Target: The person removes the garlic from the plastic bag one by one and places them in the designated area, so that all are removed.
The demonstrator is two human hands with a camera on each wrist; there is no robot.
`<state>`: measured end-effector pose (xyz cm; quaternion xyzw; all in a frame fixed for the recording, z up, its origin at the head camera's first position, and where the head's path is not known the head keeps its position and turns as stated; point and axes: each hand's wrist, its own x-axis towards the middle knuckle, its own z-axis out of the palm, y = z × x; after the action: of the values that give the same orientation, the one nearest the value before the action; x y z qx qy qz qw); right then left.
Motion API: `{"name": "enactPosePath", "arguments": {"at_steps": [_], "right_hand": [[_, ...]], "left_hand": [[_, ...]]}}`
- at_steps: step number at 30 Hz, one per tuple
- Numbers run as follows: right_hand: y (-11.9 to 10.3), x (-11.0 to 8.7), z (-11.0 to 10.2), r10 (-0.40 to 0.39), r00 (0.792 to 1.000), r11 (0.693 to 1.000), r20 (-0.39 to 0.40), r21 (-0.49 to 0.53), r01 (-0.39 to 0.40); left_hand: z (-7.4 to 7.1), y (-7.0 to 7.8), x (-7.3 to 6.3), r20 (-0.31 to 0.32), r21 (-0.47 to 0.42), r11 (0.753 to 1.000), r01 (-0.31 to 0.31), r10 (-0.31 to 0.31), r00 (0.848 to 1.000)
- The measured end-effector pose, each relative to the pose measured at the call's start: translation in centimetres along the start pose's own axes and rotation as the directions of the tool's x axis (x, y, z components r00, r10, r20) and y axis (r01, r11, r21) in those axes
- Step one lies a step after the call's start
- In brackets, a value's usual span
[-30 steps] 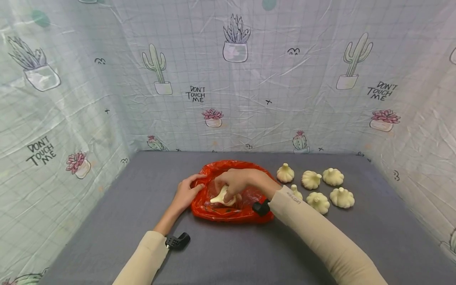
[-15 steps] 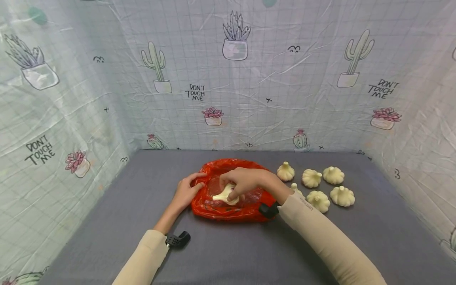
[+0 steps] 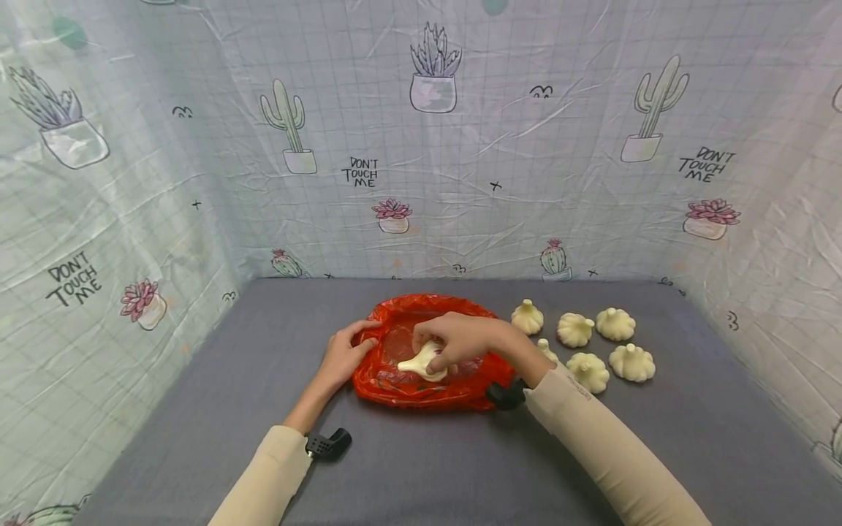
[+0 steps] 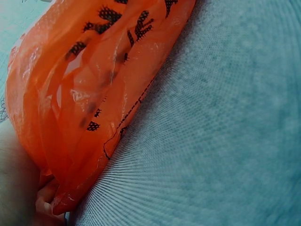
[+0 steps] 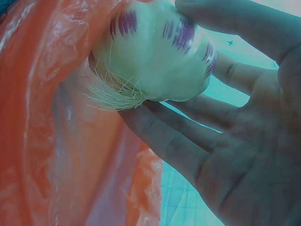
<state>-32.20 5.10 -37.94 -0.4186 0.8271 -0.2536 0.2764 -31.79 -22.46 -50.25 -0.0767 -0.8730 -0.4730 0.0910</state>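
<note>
A red plastic bag (image 3: 421,398) lies with its mouth spread wide in the middle of the table. At its left rim, my left hand (image 3: 343,354) pinches the plastic between thumb and fingers; in the left wrist view the bag (image 4: 94,94) covers most of that hand's fingers. Over the bag's mouth, my right hand (image 3: 457,337) grips a garlic bulb (image 3: 413,365), its stem pointing left. The right wrist view shows the bulb (image 5: 155,52) with purple streaks and a tuft of roots, thumb and fingers around it, beside the bag's red wall (image 5: 28,117).
Several garlic bulbs (image 3: 588,372) stand in loose rows right of the bag, one partly behind my right sleeve (image 3: 612,446). The grey table (image 3: 421,467) ends at a curtain (image 3: 460,226) printed with cacti, which encloses the back and sides.
My right hand has shifted to the right with the garlic bulb, still over the bag. My left hand has stayed at the bag's left rim.
</note>
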Motion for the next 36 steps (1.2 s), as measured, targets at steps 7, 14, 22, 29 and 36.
{"name": "enactPosePath", "arguments": {"at_steps": [7, 14, 22, 29, 36], "right_hand": [[0.2, -1.1, 0.0, -0.007, 0.999, 1.0, -0.049, 0.0, 0.007], [0.8, -2.2, 0.3, -0.008, 0.998, 0.997, -0.057, 0.077, 0.013], [1.5, -2.7, 0.9, -0.036, 0.997, 0.996, -0.069, 0.084, 0.041], [2.4, -2.7, 1.5, -0.062, 0.995, 0.993, -0.074, 0.092, 0.069], [2.8, -2.7, 1.9, -0.072, 0.995, 0.991, -0.07, 0.108, 0.08]], "left_hand": [[0.0, -0.1, -0.1, 0.003, -0.005, 1.0, -0.001, 0.001, 1.0], [-0.1, 0.0, -0.3, 0.011, -0.014, 1.0, 0.013, -0.012, 1.0], [-0.1, 0.1, -0.4, 0.015, -0.018, 1.0, 0.024, -0.024, 1.0], [0.0, 0.2, -0.4, 0.008, -0.012, 1.0, 0.021, -0.021, 1.0], [0.0, 0.2, -0.2, 0.011, -0.013, 1.0, 0.017, -0.017, 1.0]]}}
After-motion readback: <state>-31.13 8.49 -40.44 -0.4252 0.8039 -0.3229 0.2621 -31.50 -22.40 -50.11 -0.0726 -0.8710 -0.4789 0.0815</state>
